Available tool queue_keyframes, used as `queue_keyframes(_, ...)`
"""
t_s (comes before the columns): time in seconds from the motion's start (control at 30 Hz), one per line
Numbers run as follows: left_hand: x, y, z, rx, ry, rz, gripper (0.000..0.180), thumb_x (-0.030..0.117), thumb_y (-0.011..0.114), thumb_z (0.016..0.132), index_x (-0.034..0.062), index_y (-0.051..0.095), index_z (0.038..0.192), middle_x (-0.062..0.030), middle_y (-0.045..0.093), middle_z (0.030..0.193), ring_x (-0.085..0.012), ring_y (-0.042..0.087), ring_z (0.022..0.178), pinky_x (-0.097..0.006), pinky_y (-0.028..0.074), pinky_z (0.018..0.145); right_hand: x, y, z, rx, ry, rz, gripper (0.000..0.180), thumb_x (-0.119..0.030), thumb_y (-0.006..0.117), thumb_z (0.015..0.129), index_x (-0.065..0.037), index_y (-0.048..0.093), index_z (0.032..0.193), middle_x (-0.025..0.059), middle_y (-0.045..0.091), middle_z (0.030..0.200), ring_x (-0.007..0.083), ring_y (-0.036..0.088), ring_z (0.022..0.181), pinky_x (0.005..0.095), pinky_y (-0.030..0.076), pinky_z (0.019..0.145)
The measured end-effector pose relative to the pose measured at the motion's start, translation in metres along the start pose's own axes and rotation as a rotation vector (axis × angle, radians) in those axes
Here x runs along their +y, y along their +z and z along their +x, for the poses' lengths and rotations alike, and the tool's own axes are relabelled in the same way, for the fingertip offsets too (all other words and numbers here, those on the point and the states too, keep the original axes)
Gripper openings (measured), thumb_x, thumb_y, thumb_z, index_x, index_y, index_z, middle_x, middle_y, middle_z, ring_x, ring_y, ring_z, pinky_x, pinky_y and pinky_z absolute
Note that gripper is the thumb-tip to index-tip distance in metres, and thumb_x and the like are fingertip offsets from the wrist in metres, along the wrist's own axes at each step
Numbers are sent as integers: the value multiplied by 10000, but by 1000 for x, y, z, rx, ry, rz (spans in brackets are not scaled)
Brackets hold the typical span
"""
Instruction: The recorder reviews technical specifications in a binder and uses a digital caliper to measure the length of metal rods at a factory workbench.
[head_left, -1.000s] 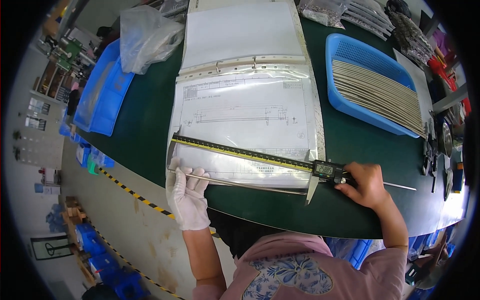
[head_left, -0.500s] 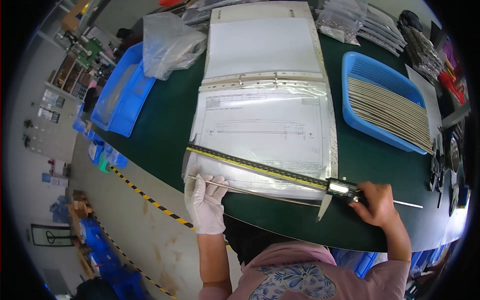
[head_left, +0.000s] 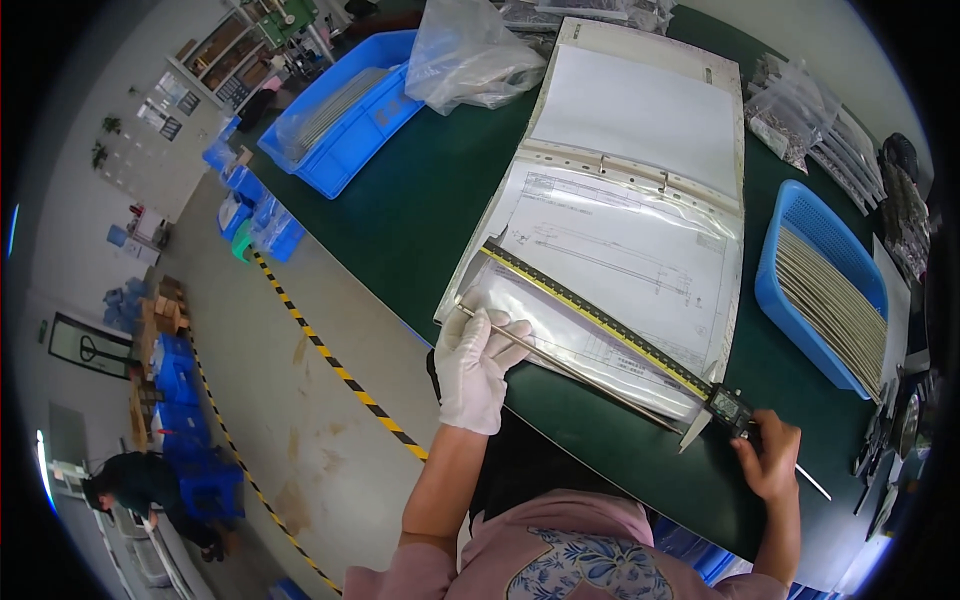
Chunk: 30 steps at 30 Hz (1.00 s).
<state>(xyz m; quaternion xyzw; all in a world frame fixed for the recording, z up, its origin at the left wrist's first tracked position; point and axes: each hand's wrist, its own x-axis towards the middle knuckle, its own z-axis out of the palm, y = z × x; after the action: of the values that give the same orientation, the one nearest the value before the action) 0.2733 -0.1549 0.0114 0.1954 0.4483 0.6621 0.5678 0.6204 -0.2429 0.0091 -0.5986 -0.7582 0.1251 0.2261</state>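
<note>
While gloved left hand (head_left: 472, 372) pinches thin metal rod (head_left: 590, 380), bare right hand (head_left: 772, 458) pinches digital caliper (head_left: 600, 319).

Binder (head_left: 638, 182) on the table (head_left: 390, 240), caliper (head_left: 600, 319) across it, basket (head_left: 812, 222) at right (rods (head_left: 835, 310) inside), bin (head_left: 368, 148) at left

A dark green table (head_left: 400, 225) carries a ring binder (head_left: 632, 110) (lying open), a blue bin (head_left: 372, 155) toward the left, a blue basket (head_left: 797, 337) of metal rods (head_left: 832, 312) toward the right, and, farther back on that side, plastic bags (head_left: 790, 118).
</note>
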Motion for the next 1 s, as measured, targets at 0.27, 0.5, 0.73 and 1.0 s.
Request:
queue_keyframes(0.27,0,0,1,14,-19,-12,303,127,420,940,25,415,1225,-69,562,869,-237,640,824,-363,569,714,-4,0,3,-38,-10,4,335,-286,676,735,-8,538,861,113,501,550,301,511,494,375,383,484)
queue_keyframes(0.5,-1,-1,4,11,-16,-13,299,122,419,939,27,418,1223,-69,566,865,-245,647,817,-357,573,706,-5,1,5,-44,-69,9,325,-269,665,748,1,532,871,124,509,571,302,511,492,378,391,476)
queue_keyframes(0.73,-1,0,2,31,-15,-21,287,126,433,936,28,439,1206,-64,578,841,-237,646,810,-353,573,694,-8,-2,6,-72,-96,23,264,-171,628,710,12,529,873,116,484,558,303,498,481,376,391,477)
queue_keyframes(1.0,-6,-4,8,-32,-28,-58,307,123,448,933,34,443,1227,-59,571,871,-235,633,798,-354,561,693,-10,-9,6,-79,-145,-18,304,-138,613,664,17,541,916,135,508,609,319,519,534,392,407,505)
